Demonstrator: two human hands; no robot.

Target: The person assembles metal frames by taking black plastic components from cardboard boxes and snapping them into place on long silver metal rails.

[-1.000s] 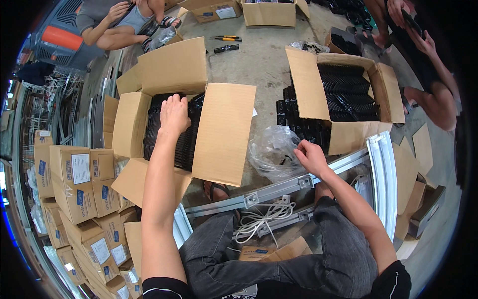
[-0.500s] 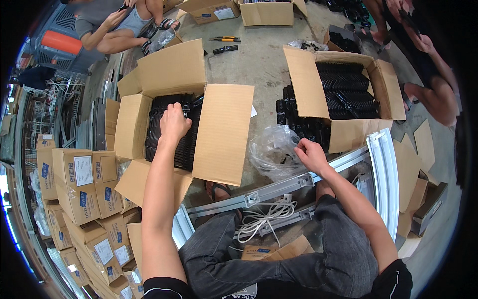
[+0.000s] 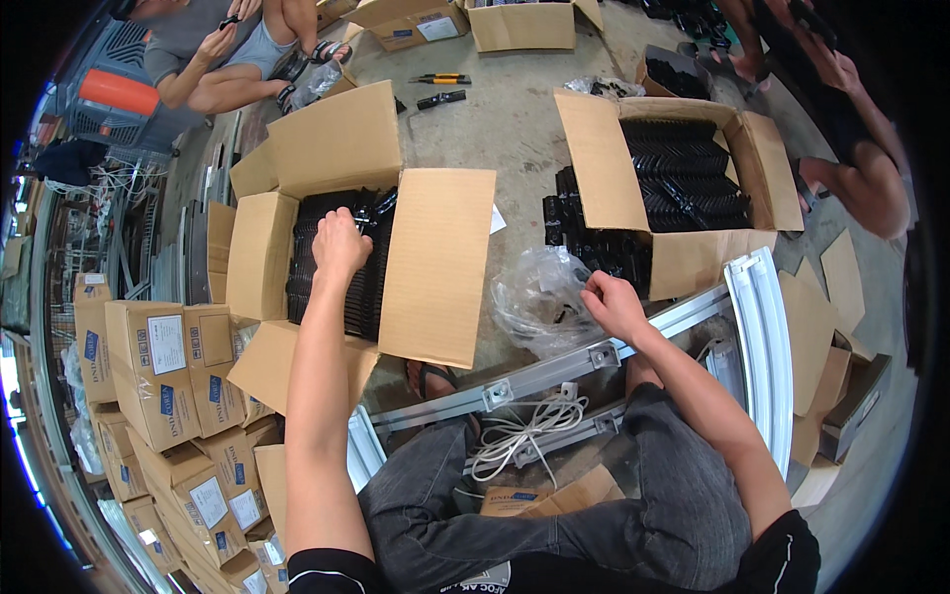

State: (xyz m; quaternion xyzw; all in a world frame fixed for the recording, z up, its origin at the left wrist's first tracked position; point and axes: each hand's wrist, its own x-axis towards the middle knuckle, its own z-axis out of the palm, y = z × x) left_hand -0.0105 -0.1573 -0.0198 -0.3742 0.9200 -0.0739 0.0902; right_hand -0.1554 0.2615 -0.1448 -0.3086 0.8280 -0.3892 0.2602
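My left hand [image 3: 341, 243] reaches into an open cardboard box [image 3: 435, 267] packed with rows of thin black parts [image 3: 315, 267]. Its fingers are closed on one black elongated part [image 3: 378, 206], which lies tilted across the top of the rows. My right hand [image 3: 614, 305] is held low on the right, fingers curled and thumb against them, beside a clear plastic bag [image 3: 534, 297]. What its fingertips hold, if anything, is too small to make out. Small dark pieces show inside the bag.
Another open box [image 3: 683, 262] of black parts stands right, with loose black parts [image 3: 594, 233] beside it. Aluminium rails [image 3: 455, 404] and a coiled white cable [image 3: 529, 431] lie before my legs. Stacked cartons [image 3: 148, 376] fill the left. Two people sit beyond, near cutters [image 3: 440, 78].
The view has shifted slightly. The black part at my left fingers now shows more clearly above the rows. My right hand stays almost still by the bag.
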